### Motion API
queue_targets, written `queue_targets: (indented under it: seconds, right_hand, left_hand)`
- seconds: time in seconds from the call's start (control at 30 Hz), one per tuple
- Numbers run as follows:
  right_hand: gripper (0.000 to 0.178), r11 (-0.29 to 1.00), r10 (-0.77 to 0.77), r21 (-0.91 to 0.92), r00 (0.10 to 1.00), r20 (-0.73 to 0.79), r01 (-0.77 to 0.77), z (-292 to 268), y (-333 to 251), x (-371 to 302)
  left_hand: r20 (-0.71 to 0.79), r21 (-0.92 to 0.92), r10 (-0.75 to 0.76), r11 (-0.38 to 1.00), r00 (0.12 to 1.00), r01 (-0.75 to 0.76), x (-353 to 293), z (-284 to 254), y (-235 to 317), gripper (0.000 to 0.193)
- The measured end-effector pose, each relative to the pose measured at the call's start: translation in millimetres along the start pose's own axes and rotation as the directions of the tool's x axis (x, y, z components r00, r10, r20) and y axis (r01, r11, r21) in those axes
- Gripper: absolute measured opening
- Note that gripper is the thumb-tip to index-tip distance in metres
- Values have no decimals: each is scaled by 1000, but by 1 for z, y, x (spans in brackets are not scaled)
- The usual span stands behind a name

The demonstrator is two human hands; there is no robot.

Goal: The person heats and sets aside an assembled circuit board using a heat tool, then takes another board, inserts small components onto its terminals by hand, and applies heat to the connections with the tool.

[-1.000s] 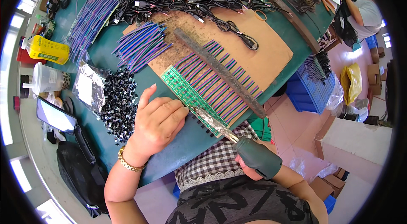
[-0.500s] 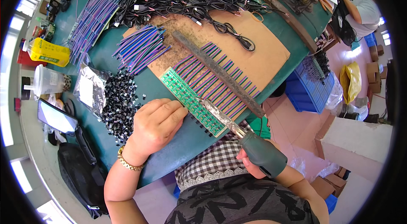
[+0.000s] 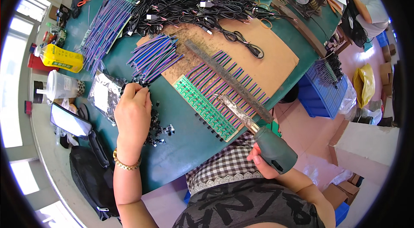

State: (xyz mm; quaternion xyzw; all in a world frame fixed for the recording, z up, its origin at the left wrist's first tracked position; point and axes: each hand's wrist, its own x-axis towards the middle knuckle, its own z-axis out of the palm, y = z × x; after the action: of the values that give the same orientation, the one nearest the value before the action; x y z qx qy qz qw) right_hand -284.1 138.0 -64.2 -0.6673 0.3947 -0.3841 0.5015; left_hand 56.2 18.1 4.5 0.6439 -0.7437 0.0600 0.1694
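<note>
The right hand (image 3: 265, 166) is wrapped around the handle of one soldering iron (image 3: 267, 142). Its tip hangs over the coloured wires (image 3: 203, 79), just past the edge of one green board (image 3: 202, 108); I can't tell if it touches them. The soldering iron looks hard and a bit heavy. Its metal end may be hot, so hold the fat handle.

The left hand (image 3: 133, 111) has its fingers bent close together at the heap of black bits (image 3: 168, 129) on the surface (image 3: 172, 154). I can't tell if it pinches one. The bits look tiny, light and hard; two fingertips should do.

The green board looks thin and stiff and might snap, so hold its edges. One metal bar (image 3: 229, 80) lies across the wires. Bits and wires are too many to count.
</note>
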Motion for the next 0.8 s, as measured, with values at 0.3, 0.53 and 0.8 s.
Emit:
queue_targets:
  seconds: [0.3, 0.53, 0.8]
  right_hand:
    - [20, 995, 61, -80, 995, -73, -67, 5, 3, 2]
    - [21, 996, 30, -76, 993, -112, -39, 9, 12, 1]
    - [19, 998, 56, -21, 995, -81, -58, 2, -11, 18]
  left_hand:
    - [70, -159, -38, 986, 997, 49, 3, -6, -6, 7]
    - [219, -255, 65, 967, 974, -8, -9, -43, 23, 28]
    - [302, -1, 191, 980, 934, -200, -44, -7, 38, 88]
